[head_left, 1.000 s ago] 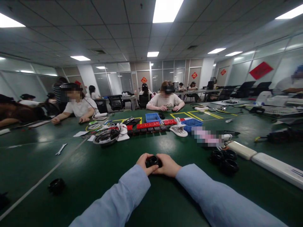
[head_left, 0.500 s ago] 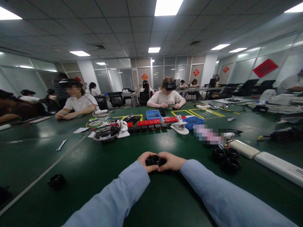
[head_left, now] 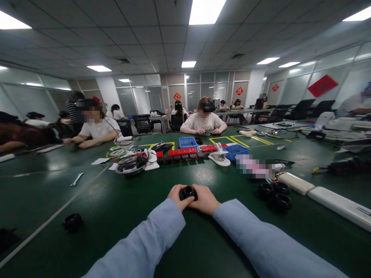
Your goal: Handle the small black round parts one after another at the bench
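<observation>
A glossy black ring-shaped part (head_left: pixel 188 191) with a round hole sits between my two hands, its opening facing up and towards me. My left hand (head_left: pixel 177 197) grips it from the left, with the thumb across the near side. From the right, my right hand (head_left: pixel 206 200) is closed around the other side, its thumb tucked below and hidden in part. Similar black rings (head_left: pixel 281 201) lie in a group on the green table (head_left: pixel 139 204) to the right. One more black ring (head_left: pixel 72 222) rests at the left.
A wrench (head_left: pixel 77 179) lies on the left. Beyond my hands are a bowl of cables (head_left: pixel 131 165), red-and-black power strips (head_left: pixel 182 151), a white clip base (head_left: pixel 219 156) and blue trays (head_left: pixel 188 143). White bars (head_left: pixel 339 200) stretch along the right. Co-workers (head_left: pixel 203 121) sit across the table.
My right hand has shifted left and wrapped closer around the ring part. My left thumb now reaches further across its near side. A co-worker at the left has moved a hand outward.
</observation>
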`<control>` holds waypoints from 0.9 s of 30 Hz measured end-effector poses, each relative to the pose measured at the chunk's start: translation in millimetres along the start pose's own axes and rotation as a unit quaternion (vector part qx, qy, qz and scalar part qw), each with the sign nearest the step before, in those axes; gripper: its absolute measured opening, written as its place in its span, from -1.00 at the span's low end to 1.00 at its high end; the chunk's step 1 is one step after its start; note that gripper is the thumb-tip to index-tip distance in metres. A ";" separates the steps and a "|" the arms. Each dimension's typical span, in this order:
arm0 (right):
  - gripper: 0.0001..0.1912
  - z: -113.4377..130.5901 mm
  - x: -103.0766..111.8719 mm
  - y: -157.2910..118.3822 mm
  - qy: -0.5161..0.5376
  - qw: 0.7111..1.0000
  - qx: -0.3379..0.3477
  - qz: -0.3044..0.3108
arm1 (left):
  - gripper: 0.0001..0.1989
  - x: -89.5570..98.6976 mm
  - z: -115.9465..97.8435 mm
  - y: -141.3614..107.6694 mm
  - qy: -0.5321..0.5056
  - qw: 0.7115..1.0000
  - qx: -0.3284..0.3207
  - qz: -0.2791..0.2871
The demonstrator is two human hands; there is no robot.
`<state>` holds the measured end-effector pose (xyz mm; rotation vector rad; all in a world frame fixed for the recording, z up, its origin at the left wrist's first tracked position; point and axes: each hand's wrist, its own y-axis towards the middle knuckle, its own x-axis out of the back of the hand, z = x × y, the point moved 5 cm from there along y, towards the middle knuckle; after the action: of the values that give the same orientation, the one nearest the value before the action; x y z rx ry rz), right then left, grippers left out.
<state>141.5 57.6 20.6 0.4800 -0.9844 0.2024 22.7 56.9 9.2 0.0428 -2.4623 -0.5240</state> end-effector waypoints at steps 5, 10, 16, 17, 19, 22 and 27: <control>-0.67 -4.8 0.7 -0.3 0.138 0.982 0.068 0.110 | -0.64 -1.1 5.2 -0.3 -0.029 0.997 -0.025 0.070; -0.74 -9.9 -0.4 0.6 0.247 0.951 0.071 0.170 | -0.62 -2.1 6.4 0.3 -0.034 0.994 -0.033 0.102; -0.74 -11.5 -1.9 1.3 0.245 0.954 0.057 0.165 | -0.61 -2.5 6.3 1.3 -0.039 0.993 -0.033 0.110; -0.74 -12.1 -2.6 1.5 0.244 0.955 0.055 0.162 | -0.61 -2.7 6.6 1.2 -0.041 0.993 -0.031 0.110; -0.73 -13.7 -4.7 2.0 0.243 0.956 0.046 0.156 | -0.60 -3.3 6.9 0.7 -0.038 0.993 -0.025 0.105; -0.72 -17.1 -9.0 3.1 0.216 0.968 0.016 0.131 | -0.63 -3.3 5.8 0.0 -0.009 0.997 -0.010 0.074; -0.71 -17.2 -10.2 3.8 0.078 0.996 -0.027 0.036 | -0.66 -1.8 1.4 -0.4 0.047 0.999 0.020 -0.009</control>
<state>147.4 69.6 5.3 0.3736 -0.8533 0.2741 23.3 57.3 7.0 0.1024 -2.3823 -0.4704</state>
